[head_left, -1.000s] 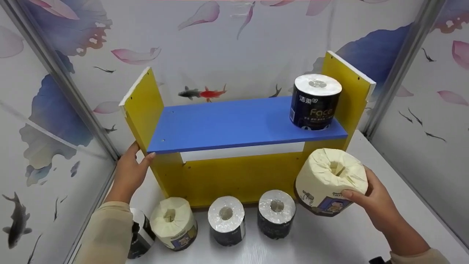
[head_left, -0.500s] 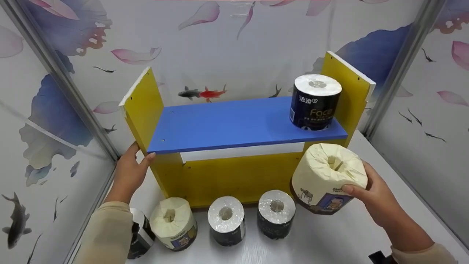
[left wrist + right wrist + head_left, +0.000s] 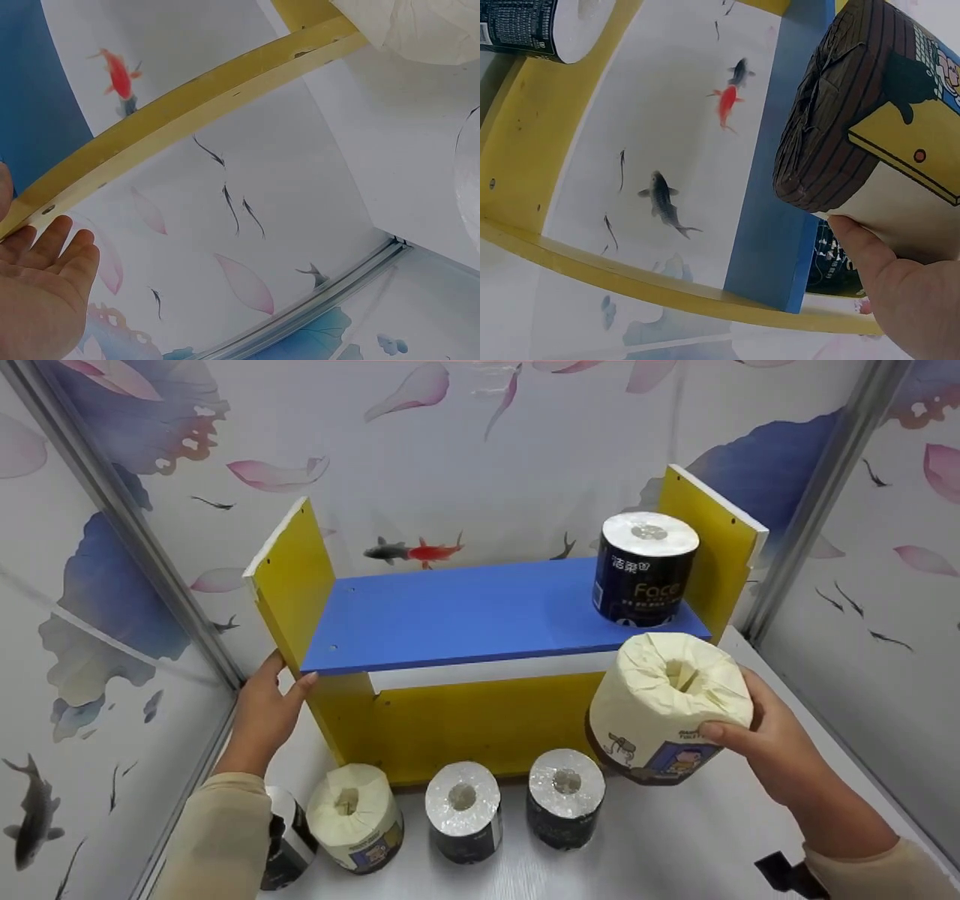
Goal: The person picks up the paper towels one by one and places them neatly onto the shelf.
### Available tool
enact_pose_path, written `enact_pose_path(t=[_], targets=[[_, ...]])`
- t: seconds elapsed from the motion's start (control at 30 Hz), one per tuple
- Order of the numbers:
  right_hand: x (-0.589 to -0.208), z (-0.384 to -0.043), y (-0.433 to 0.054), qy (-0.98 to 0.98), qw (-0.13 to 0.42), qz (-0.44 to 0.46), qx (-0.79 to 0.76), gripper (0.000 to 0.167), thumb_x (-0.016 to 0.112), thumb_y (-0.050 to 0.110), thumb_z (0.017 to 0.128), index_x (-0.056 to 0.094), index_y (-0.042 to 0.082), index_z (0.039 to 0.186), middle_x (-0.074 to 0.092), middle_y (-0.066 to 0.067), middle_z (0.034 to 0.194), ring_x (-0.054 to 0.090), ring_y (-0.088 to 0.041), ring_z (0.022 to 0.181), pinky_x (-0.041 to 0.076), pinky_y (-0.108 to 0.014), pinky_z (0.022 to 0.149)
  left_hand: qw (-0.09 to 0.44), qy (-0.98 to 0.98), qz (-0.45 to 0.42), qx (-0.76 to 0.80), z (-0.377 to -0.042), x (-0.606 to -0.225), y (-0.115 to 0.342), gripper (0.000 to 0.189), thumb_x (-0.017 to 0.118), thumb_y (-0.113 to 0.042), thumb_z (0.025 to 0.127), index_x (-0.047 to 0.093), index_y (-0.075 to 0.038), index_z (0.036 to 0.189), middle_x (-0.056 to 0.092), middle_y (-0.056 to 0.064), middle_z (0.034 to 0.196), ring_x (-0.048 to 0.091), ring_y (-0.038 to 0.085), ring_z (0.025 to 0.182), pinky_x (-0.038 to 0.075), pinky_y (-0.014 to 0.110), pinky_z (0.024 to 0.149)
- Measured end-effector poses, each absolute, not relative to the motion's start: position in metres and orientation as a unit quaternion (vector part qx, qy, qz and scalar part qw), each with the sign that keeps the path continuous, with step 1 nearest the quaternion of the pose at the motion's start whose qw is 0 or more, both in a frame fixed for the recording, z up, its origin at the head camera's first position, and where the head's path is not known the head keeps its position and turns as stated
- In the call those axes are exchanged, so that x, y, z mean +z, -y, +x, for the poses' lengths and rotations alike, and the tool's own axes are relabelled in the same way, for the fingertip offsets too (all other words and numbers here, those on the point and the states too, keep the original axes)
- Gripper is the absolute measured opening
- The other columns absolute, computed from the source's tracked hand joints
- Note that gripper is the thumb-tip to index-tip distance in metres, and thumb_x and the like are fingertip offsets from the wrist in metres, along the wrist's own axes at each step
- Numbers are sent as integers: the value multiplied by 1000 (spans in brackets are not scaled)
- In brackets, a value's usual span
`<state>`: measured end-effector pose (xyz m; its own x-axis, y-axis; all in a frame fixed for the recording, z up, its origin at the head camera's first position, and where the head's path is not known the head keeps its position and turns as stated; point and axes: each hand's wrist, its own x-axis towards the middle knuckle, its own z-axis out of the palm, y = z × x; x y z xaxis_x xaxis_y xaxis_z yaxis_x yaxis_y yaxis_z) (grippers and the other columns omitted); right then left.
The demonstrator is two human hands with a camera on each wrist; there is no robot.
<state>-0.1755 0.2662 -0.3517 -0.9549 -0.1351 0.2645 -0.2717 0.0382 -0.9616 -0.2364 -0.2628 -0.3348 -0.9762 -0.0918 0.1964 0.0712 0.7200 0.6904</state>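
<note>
My right hand [image 3: 780, 757] grips a large cream-wrapped toilet roll [image 3: 634, 716] by its right side, thumb in front. The roll is raised before the right end of a blue-and-yellow shelf [image 3: 457, 619], overlapping the blue board's front edge in the head view. Its brown striped underside [image 3: 829, 112] shows in the right wrist view. On the blue board's right end stands a black toilet roll [image 3: 646, 585] with a white top. My left hand [image 3: 266, 716] holds the shelf's left side panel [image 3: 172, 97], its thumb and fingers on opposite sides of the edge.
A row of rolls stands on the white table [image 3: 675, 840] before the shelf: a black-and-white one [image 3: 289, 847] partly behind the left sleeve, a smaller cream roll [image 3: 356, 817], and two black rolls with white tops [image 3: 465, 810]. Printed panels [image 3: 487, 457] enclose the table.
My right hand has raised the cream toilet roll and brought it slightly left, nearer the blue board. The left hand, the shelf and the other rolls have stayed put.
</note>
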Motion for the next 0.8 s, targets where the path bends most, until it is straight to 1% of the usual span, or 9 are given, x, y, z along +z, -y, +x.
enact_pose_path(t=[0.13, 0.27, 0.53, 0.8], targets=[[-341, -177, -263, 714, 46, 157, 681, 65, 64, 2, 83, 33, 11, 140, 60, -7, 113, 62, -15, 96, 54, -25, 80, 109, 920, 4, -375, -236, -334, 263, 67, 53, -33, 100, 24, -3, 152, 31, 22, 153, 29, 44, 139, 27, 57, 112], [-334, -180, -260, 709, 48, 162, 684, 67, 64, 0, 82, 32, 8, 141, 60, -6, 114, 62, -15, 96, 54, -24, 80, 106, 923, 6, -370, -236, -334, 263, 68, 53, -33, 100, 22, -3, 153, 30, 22, 154, 29, 44, 139, 27, 57, 112], [-323, -184, -254, 707, 41, 178, 683, 72, 66, 4, 83, 28, 9, 144, 59, -7, 118, 61, -15, 99, 53, -23, 83, 98, 927, 14, -363, -236, -333, 262, 69, 53, -35, 100, 21, -4, 154, 28, 22, 154, 28, 46, 138, 27, 58, 111], [-308, -189, -246, 692, 38, 203, 692, 68, 67, 3, 83, 33, 10, 142, 59, -10, 118, 61, -17, 99, 53, -25, 83, 101, 926, 15, -363, -236, -334, 262, 69, 52, -36, 100, 21, -4, 154, 29, 22, 154, 29, 47, 137, 28, 60, 110]])
